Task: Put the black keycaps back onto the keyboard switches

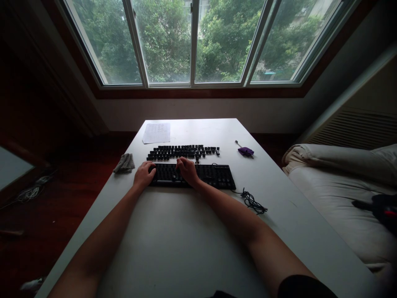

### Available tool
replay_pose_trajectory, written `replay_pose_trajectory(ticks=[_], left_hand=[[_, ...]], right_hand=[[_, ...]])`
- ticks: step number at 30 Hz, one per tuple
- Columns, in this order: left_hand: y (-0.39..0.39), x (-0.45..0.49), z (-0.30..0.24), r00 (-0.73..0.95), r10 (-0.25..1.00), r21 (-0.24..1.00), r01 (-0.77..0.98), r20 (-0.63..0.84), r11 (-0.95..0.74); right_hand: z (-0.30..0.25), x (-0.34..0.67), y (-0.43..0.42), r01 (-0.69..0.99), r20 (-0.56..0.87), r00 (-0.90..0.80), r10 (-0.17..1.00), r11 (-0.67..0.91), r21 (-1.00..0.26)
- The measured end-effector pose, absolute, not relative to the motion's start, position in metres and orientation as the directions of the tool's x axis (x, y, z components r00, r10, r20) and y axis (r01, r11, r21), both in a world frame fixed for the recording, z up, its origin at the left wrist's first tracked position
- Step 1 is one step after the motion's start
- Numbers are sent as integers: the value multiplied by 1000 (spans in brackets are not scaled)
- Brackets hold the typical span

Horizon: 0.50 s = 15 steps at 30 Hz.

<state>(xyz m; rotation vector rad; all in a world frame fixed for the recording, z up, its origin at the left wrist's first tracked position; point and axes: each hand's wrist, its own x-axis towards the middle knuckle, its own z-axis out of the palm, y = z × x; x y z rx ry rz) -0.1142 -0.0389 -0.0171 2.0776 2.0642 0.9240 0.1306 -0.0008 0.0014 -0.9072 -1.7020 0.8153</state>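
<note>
A black computer keyboard lies across the white table in front of me. My left hand is closed on the keyboard's left end, its thumb over the top edge. Above the middle of the keyboard is my right hand, fingers curled together in a pinch; whatever is between the fingertips is too small to make out. Just behind the keyboard, several loose black keycaps are laid out in rows. The keyboard's coiled cable rests on the table to the right.
A grey cloth lies at the left edge of the white table. Farther back is a printed paper sheet. A purple object with a thin rod beside it sits at right. A padded seat stands right of the table.
</note>
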Motion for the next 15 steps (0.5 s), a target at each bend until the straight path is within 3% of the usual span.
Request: replay_pose_trajectory(ticks=[6, 15], left_hand=[[-38, -115, -19, -79, 924, 449, 887, 374, -106], [-49, -95, -3, 29, 898, 347, 916, 440, -199]], right_hand=[[0, 130, -2, 181, 484, -236, 843, 527, -830], [-3, 130, 1, 93, 369, -235, 899, 399, -912]])
